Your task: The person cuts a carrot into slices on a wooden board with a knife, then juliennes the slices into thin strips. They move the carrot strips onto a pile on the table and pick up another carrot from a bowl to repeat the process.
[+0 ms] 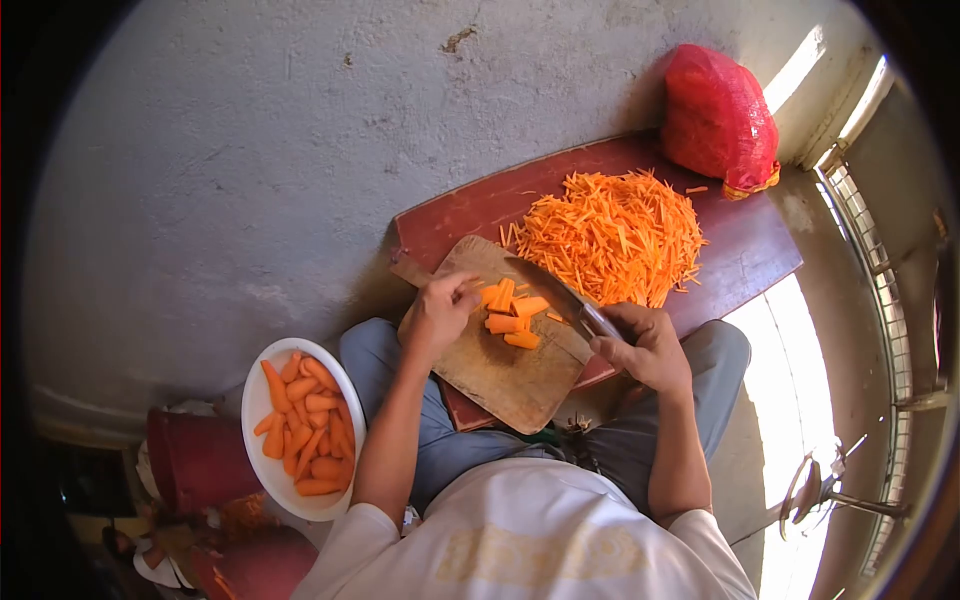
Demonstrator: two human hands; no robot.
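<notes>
Seen from above, a seated person is working at a low red table (450, 214) against a wall (250, 150). The right hand (645, 348) is gripping a knife (562, 292) by its handle, fingers wrapped round it, the blade slanting across the far side of a wooden cutting board (500, 380). The left hand (445, 308) is hovering at the board's left side, fingers curling toward the thumb; whether they are pinching anything, I cannot tell. Cut carrot chunks (508, 324) are lying mid-board, between the hands.

Cutting well here probably means steadying one chunk at a time, flat side down, with fingertips tucked back — the blade is pointing toward the left hand's side.

As for edges, a large heap of carrot shreds (620, 235) is pressing close behind the blade, limiting room on that side. Bare wood is showing on the board's near half, giving more space. Its near corner is pointing between the person's legs, so pieces could slip off there. A white basin of carrots (253, 400) is sitting beyond the left elbow — well apart from the blade.
</notes>
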